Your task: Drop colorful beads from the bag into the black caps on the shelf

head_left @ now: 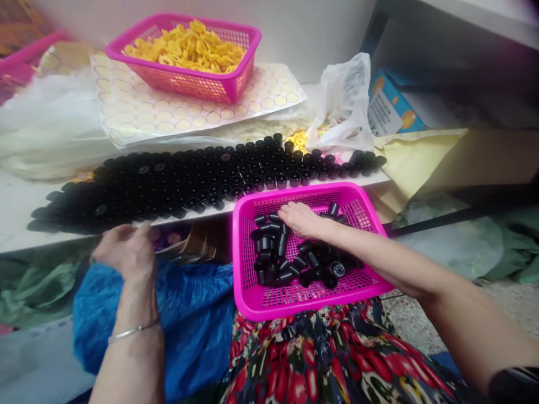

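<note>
A bright pink plastic basket [238,252] rests on my lap, with loose black plastic caps [282,244] lying in it at all angles. My right hand [300,219] reaches into the far side of this basket, its fingers curled together at one of the caps; the fingertips are partly hidden. At the shelf's front edge, my left hand [126,249] is held above a blue plastic bag, fingers bent and pressed together. Whatever it may hold is hidden. Just beyond it, many black caps [181,177] stand upright in close rows along the white shelf.
A second pink basket [185,84] full of yellow plastic pieces [193,47] sits on a sheet printed with circles [210,119]. A white plastic bag [347,95] and a blue box [393,106] stand at right. The blue bag [193,320] hangs below the shelf edge.
</note>
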A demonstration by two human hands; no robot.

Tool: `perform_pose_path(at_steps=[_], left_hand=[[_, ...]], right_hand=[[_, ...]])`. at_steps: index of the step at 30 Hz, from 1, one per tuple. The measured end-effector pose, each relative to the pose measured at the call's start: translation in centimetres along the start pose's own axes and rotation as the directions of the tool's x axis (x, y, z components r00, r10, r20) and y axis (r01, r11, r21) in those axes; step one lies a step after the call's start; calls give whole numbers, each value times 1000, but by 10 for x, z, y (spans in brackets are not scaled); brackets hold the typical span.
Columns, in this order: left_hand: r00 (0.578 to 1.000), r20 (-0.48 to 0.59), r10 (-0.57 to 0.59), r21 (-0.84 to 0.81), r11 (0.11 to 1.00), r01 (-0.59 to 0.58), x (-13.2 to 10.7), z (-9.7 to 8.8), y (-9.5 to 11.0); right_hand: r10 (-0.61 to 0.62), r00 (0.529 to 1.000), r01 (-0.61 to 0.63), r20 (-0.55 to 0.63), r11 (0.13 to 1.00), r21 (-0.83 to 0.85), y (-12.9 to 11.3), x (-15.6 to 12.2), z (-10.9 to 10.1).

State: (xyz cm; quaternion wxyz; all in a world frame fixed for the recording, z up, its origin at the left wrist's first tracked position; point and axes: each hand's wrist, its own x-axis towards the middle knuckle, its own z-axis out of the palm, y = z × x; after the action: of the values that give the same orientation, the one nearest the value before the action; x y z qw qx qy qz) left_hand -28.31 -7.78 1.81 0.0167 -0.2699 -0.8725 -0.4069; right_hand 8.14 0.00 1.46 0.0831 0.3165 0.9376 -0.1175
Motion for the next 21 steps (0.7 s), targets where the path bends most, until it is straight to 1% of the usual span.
perform_pose_path(at_steps=[1,2,3,4,5,6,7,8,9,10,11,12,13,14,15,16,17,18,19,21], left_hand=[[999,11,45,-95,995,-44,-17,0,10],[990,98,103,-190,978,-83,-35,0,22],[959,215,184,-263,957,-125,-53,1,33],[915,301,270,-321,932,-169,-71,2,45],[824,432,366,-372,905,-207,-89,5,56],[710,539,453,-416,876,-244,-105,8,66],[576,617,536,-454,840,-296,-119,11,75],[432,673,600,-478,799,-365,-132,16,83],[287,715,637,-487,749,-449,-144,21,90],[160,746,646,-480,688,-544,-154,26,96],[58,774,631,-457,619,-638,-162,32,102],[-16,799,601,-425,546,-722,-168,37,107],[-65,818,571,-394,474,-788,-174,41,111],[-97,832,547,-370,414,-832,-177,45,115],[-123,838,531,-362,374,-854,-180,49,118],[-145,839,524,-370,354,-859,-182,51,121],[-165,836,523,-388,352,-852,-183,53,124],[-178,831,527,-409,362,-838,-184,55,126],[-194,827,528,-434,379,-817,-186,57,128],[-238,822,518,-488,424,-763,-192,61,132]], right_hand=[[7,1000,-7,10,1000,-14,0,3,2],[19,1000,-19,19,1000,-17,0,3,4],[36,999,-36,25,999,-9,2,0,6],[58,998,-59,28,998,9,4,-3,7],[86,996,-87,26,996,34,7,-9,7],[115,993,-116,18,991,69,10,-16,7],[141,990,-140,5,983,117,14,-23,5],[171,985,-166,-16,970,178,17,-31,4],[206,978,-190,-37,949,253,19,-40,2],[245,968,-212,-55,915,344,21,-48,1],[289,955,-229,-69,865,447,23,-57,0],[338,938,-242,-75,796,555,23,-66,0],[382,922,-243,-71,711,660,23,-75,0],[418,906,-229,-64,613,756,22,-85,1],[448,892,-202,-58,509,837,20,-94,2],[481,875,-170,-52,408,897,18,-103,3],[517,855,-139,-48,317,938,15,-112,5],[555,831,-110,-46,245,963,12,-121,7],[596,801,-86,-49,195,977,8,-130,9],[674,736,-53,-58,143,988,2,-146,13]])
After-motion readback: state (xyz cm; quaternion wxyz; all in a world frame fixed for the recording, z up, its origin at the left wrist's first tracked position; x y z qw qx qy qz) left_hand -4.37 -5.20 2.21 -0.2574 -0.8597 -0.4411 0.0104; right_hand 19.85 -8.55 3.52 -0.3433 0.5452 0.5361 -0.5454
